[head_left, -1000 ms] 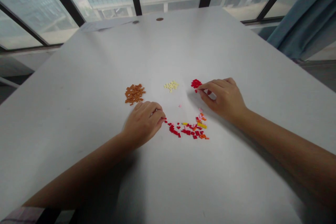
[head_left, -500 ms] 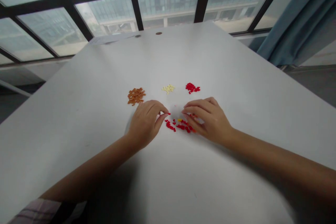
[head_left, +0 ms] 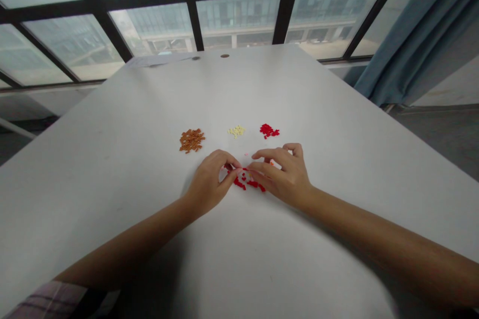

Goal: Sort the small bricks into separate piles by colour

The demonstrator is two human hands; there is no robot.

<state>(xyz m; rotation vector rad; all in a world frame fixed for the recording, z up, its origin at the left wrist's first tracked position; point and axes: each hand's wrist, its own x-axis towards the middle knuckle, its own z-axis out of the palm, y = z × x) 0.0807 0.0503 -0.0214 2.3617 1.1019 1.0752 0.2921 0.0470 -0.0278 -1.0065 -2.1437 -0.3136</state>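
Both of my hands meet over a scatter of small mixed pieces (head_left: 249,183), mostly red, on the white table (head_left: 337,124). My left hand (head_left: 209,183) is curled, its thumb and forefinger pinched together at the edge of the scatter, on a tiny piece I cannot name. My right hand (head_left: 282,175) lies over the scatter's right side with fingers bent, fingertips touching the red pieces close to the left fingertips. Beyond the hands lie three sorted heaps: brown pieces (head_left: 191,140), pale yellow pieces (head_left: 236,131) and red pieces (head_left: 268,131).
The table runs to a wall of dark-framed windows (head_left: 194,15). Two small round holes (head_left: 224,55) mark its far edge, with a sheet of paper (head_left: 149,61) beside them. A blue curtain (head_left: 415,35) hangs at the right.
My right hand came back from the red heap to the mixed scatter and now meets my left hand there. The view has tilted up a little.
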